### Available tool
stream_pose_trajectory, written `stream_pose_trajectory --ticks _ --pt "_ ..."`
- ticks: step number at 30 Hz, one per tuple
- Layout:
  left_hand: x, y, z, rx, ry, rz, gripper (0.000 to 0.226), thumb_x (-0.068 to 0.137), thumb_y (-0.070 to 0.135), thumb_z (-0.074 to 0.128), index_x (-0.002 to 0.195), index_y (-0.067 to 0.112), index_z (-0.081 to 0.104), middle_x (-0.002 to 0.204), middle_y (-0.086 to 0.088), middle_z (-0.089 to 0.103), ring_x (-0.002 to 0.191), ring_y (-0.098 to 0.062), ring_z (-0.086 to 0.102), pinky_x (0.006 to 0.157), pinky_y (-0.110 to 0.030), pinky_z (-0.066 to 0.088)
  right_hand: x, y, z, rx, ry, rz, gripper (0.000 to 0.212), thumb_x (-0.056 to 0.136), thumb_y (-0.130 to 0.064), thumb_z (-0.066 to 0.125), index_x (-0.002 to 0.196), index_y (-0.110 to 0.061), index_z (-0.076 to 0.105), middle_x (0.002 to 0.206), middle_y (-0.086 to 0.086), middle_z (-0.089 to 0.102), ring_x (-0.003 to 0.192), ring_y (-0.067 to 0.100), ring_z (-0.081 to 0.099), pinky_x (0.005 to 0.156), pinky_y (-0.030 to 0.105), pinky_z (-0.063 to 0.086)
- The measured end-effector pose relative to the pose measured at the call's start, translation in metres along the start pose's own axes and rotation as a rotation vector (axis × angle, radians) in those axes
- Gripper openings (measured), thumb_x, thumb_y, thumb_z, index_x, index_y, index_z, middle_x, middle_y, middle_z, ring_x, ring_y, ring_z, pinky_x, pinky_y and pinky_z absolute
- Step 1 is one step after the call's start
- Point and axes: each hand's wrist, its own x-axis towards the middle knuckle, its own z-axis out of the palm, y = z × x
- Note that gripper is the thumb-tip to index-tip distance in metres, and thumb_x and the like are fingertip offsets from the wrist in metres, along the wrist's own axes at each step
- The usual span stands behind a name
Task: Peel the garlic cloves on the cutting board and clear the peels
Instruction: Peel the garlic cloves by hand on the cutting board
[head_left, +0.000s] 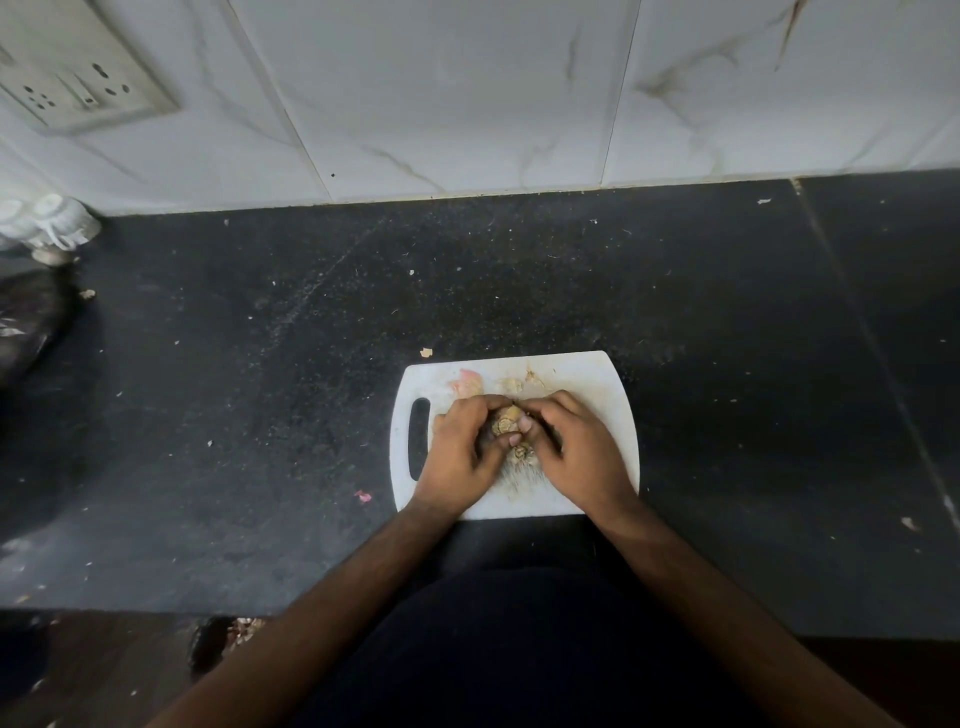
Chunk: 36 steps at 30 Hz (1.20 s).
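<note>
Counter (675, 322): black stone, flecked with scraps. Board (597, 384): white, handle slot at left, near the counter's front edge. Left hand (460, 452), right hand (576, 447): over the board's middle, fingers curled, both pinching one garlic (506, 418) between them. Peels (467, 383): pinkish and tan (board's far edge).

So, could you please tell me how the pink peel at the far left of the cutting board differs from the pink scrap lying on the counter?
The pink peel lies on the white cutting board, beyond the left hand; the pink scrap lies off it, on the dark counter, nearer the person. The peel looks larger and paler; the scrap is smaller and deeper pink. Both lie loose, and neither hand touches them.
</note>
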Motion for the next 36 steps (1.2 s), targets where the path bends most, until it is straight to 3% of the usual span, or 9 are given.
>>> stream_pose_trajectory --ticks 5,8,12,17,20,23,26,32,36 --pt "0.003 -0.002 0.001 0.004 -0.055 0.035 0.043 0.091 0.017 0.076 0.133 0.014 0.064 0.12 0.002 0.061 0.114 -0.012 0.057 0.097 -0.035 0.05 -0.001 -0.001 0.0 -0.077 -0.043 -0.004 0.04 0.1 -0.038 0.043 0.128 -0.021 0.066 0.11 -0.01 0.061 0.103 0.013 0.061 0.079 0.039 0.057" --pt "0.003 -0.002 0.0 -0.013 -0.071 0.036 0.041 0.091 0.016 0.077 0.13 0.014 0.065 0.122 0.003 0.064 0.116 -0.012 0.059 0.099 -0.039 0.05 0.001 0.002 -0.005 0.031 -0.065 0.005 0.033 0.102 -0.031 0.053 0.128 -0.019 0.069 0.105 -0.008 0.065 0.097 0.01 0.064 0.084 0.033 0.056" --pt "0.002 -0.003 -0.001 -0.009 -0.094 0.026 0.044 0.093 0.017 0.075 0.135 0.016 0.063 0.129 0.006 0.068 0.119 -0.01 0.061 0.102 -0.044 0.05 0.003 0.006 -0.013 0.072 -0.074 -0.022 0.026 0.099 -0.023 0.066 0.122 -0.013 0.074 0.099 -0.008 0.071 0.084 0.0 0.063 0.077 0.021 0.051" --pt "0.004 -0.005 0.001 0.004 -0.155 0.028 0.052 0.099 0.023 0.067 0.147 0.012 0.051 0.146 -0.002 0.056 0.134 -0.012 0.051 0.113 -0.039 0.043 0.003 0.003 -0.017 0.087 -0.059 -0.049 0.019 0.093 -0.022 0.074 0.11 -0.014 0.079 0.08 -0.006 0.074 0.071 0.005 0.065 0.065 0.023 0.053" --pt "0.005 -0.008 0.002 -0.035 -0.107 0.028 0.046 0.091 0.02 0.076 0.134 0.01 0.063 0.128 -0.003 0.055 0.123 -0.017 0.054 0.103 -0.04 0.049 0.002 0.002 -0.013 0.131 -0.044 0.009 0.02 0.09 -0.022 0.076 0.109 -0.018 0.079 0.082 -0.005 0.076 0.073 0.009 0.069 0.067 0.036 0.057" --pt "0.005 -0.007 -0.001 -0.12 -0.076 -0.042 0.043 0.083 0.017 0.085 0.122 0.017 0.068 0.116 0.003 0.064 0.111 -0.018 0.062 0.092 -0.038 0.055 0.002 0.002 -0.011 0.178 -0.048 0.039 0.023 0.09 -0.022 0.076 0.113 -0.019 0.079 0.092 -0.006 0.078 0.082 0.007 0.072 0.073 0.037 0.06" --pt "0.005 -0.004 -0.002 -0.149 -0.096 -0.093 0.042 0.081 0.016 0.086 0.117 0.025 0.067 0.115 0.009 0.07 0.109 -0.014 0.065 0.094 -0.037 0.055 0.003 0.001 -0.014 0.114 -0.055 -0.001 0.02 0.091 -0.024 0.075 0.109 -0.017 0.08 0.079 -0.006 0.075 0.069 0.008 0.068 0.063 0.036 0.055" --pt "0.006 -0.003 -0.001 -0.112 -0.11 -0.1 0.043 0.081 0.021 0.087 0.119 0.021 0.067 0.115 0.008 0.069 0.11 -0.012 0.063 0.095 -0.028 0.052 0.003 0.001 -0.009 -0.019 -0.011 -0.017 0.014 0.091 -0.023 0.072 0.097 -0.014 0.081 0.068 -0.006 0.068 0.059 0.008 0.059 0.055 0.033 0.051" --pt "0.004 -0.003 0.0 -0.116 -0.109 -0.105 0.044 0.079 0.019 0.088 0.117 0.022 0.067 0.115 0.007 0.068 0.107 -0.01 0.063 0.091 -0.021 0.051 0.006 -0.002 -0.006 -0.039 0.011 0.061 0.018 0.09 -0.017 0.072 0.073 -0.014 0.073 0.06 -0.01 0.062 0.054 0.007 0.056 0.053 0.033 0.048"
